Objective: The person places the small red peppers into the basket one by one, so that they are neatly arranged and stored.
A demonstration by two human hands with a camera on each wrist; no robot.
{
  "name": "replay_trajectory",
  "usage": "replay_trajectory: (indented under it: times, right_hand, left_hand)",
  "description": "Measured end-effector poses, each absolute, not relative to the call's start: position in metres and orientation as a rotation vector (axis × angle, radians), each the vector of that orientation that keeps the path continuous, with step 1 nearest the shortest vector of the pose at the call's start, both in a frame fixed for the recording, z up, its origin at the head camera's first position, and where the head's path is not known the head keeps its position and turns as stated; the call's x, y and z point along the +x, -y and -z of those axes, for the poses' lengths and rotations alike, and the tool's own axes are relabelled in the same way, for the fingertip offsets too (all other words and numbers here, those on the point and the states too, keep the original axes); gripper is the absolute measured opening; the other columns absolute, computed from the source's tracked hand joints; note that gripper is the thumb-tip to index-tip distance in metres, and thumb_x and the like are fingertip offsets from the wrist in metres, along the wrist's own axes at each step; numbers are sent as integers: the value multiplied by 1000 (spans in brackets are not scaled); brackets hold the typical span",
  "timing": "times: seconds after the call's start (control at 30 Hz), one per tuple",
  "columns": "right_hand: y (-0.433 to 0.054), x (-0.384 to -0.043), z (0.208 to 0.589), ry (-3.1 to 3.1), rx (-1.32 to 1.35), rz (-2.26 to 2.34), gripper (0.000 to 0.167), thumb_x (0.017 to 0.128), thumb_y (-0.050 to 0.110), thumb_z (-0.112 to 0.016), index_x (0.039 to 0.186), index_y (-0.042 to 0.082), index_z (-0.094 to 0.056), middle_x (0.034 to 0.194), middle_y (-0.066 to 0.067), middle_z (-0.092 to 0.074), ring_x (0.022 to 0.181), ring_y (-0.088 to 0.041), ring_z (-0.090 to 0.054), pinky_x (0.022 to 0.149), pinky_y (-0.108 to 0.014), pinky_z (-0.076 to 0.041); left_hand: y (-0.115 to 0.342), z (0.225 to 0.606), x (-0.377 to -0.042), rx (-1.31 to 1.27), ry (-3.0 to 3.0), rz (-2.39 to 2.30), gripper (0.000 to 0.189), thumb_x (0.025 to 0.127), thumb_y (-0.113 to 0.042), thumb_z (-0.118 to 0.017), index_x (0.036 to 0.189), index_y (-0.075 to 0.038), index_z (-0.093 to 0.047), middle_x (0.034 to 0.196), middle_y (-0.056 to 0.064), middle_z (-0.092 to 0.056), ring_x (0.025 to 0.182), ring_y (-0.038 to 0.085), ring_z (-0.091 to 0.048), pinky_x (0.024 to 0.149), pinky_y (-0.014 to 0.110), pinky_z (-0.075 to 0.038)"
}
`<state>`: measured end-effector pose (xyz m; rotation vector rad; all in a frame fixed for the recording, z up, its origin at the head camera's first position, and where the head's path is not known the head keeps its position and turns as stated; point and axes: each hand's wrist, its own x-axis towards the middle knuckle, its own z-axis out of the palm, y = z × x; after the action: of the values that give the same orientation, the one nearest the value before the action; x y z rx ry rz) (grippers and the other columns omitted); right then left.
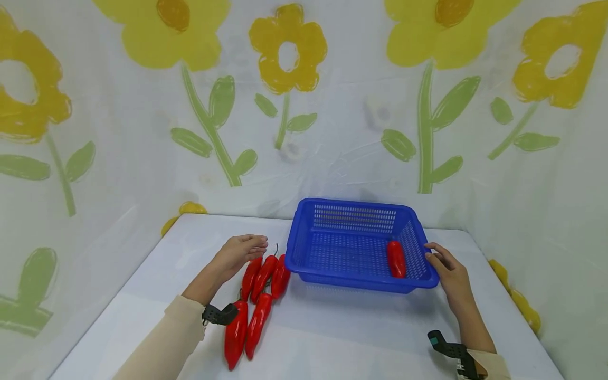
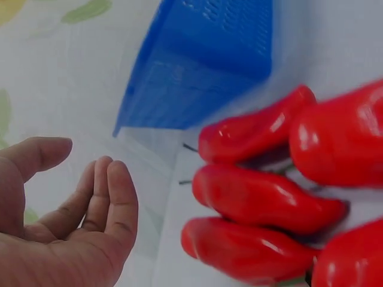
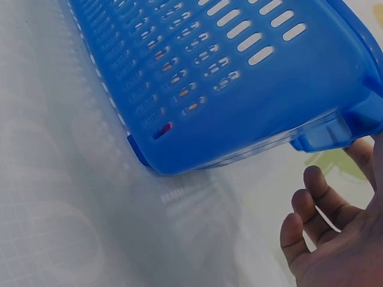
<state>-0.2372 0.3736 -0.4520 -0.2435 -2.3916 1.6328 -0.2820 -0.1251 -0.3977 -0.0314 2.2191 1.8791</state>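
Observation:
A blue plastic basket (image 1: pixel 351 281) with slotted walls is at the back right of the table. One red chili pepper (image 1: pixel 396 259) lies inside, near its right wall. My right hand (image 1: pixel 453 277) pinches the basket's right rim with thumb and index finger; in the right wrist view its other fingers (image 3: pixel 314 212) hang loosely bent below the rim. My left hand (image 1: pixel 239 255) hovers empty left of the basket, fingers relaxed and thumb apart. Just below and beside it lie several red chili peppers (image 1: pixel 258 322) in a loose cluster, seen close up in the left wrist view (image 2: pixel 257 197).
The white table (image 1: pixel 332 343) runs up to a flower-printed curtain (image 1: pixel 332 132) at the back, and similar cloth hangs at both sides. Both wrists wear black straps (image 1: pixel 219 314). The basket's left end overhangs the nearest pepper (image 1: pixel 280 277) in the head view.

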Motion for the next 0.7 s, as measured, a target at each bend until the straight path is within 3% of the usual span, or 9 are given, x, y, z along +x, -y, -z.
replay_trajectory:
  times: [0.7]
  right_hand:
    - [-373, -240, 453, 2355, -274, -1680, 54, 100, 46, -58, 145, 18, -53, 109, 11, -59, 94, -5, -58, 77, -11, -50]
  left_hand:
    - [160, 435, -273, -255, -2338, -1771, 48, 101, -24, -58, 137, 8, -51, 137, 28, -54, 123, 38, -56, 106, 46, -45]
